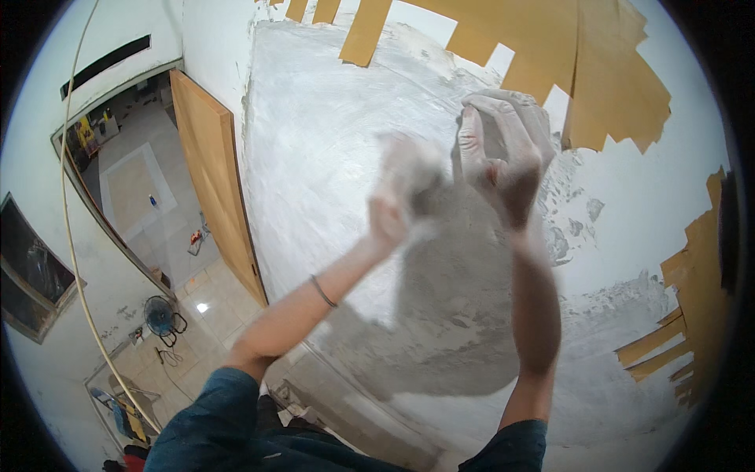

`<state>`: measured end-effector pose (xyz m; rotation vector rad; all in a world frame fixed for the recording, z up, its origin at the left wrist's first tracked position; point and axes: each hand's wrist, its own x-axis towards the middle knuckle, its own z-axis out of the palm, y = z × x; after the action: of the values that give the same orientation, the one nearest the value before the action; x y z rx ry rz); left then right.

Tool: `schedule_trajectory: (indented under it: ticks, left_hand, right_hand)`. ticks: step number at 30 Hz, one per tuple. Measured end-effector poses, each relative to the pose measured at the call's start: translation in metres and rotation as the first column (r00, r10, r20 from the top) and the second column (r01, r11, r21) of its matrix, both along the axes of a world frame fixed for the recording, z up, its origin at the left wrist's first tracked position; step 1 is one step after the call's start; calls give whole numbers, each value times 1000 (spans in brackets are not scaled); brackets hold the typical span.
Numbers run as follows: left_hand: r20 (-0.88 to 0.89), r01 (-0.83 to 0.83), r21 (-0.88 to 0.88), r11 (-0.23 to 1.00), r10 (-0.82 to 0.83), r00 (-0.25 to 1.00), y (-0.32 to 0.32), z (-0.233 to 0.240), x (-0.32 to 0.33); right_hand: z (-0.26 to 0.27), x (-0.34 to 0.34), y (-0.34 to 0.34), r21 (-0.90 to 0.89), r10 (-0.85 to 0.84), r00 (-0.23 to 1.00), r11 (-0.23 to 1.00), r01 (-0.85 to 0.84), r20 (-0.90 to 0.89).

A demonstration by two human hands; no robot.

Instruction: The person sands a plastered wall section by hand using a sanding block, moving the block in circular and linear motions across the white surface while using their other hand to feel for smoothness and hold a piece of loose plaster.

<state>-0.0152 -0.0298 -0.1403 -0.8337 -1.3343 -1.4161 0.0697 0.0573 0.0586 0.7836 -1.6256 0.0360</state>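
Note:
A wall coated with grey-white plaster point(318, 112) fills the middle of the view, smooth on the left and rougher on the right. My left hand point(410, 177) is blurred by motion in front of it; its fingers cannot be made out. To the right, my right hand point(507, 141) is raised near the wall, thick with pale dust. Its fingers are curled and the thumb tip is close to the index finger. Grey shows in the gap between them, and whether the hand holds anything cannot be told. A dark band circles my left wrist.
Brown paint point(531, 35) with ragged strip ends covers the upper right wall, and more brown patches point(696, 295) lie at far right. A wooden door point(212, 171) stands ajar at left. Below it are a floor fan point(159, 315) and a folding ladder point(127, 413); a cable point(68, 212) hangs down.

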Motion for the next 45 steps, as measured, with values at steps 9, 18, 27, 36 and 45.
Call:
schedule_trajectory:
  ticks: [9,18,27,36,45]
  left_hand:
    - [452,-271,289,918,119,884,-16,34,-12]
    - [307,-367,115,923,318,897,-37,18,-13]
    - [-49,-86,-22,996,84,995,52,13,72]
    - [566,-118,157,981,9,824,-19,94,11]
    - [-190,-87,-348,933,21,982,45,-3,93]
  right_hand:
    - [3,-5,-4,25,-31,1000,999,31,0]
    - [-12,-18,-9,-31,141,990,990,-141,23]
    - [12,4,12,-42,135,991,990,-135,-8]
    - [28,30,12,-79,148,989,986,-146,19]
    - [20,31,21,-29,210,968,978,-208,139]
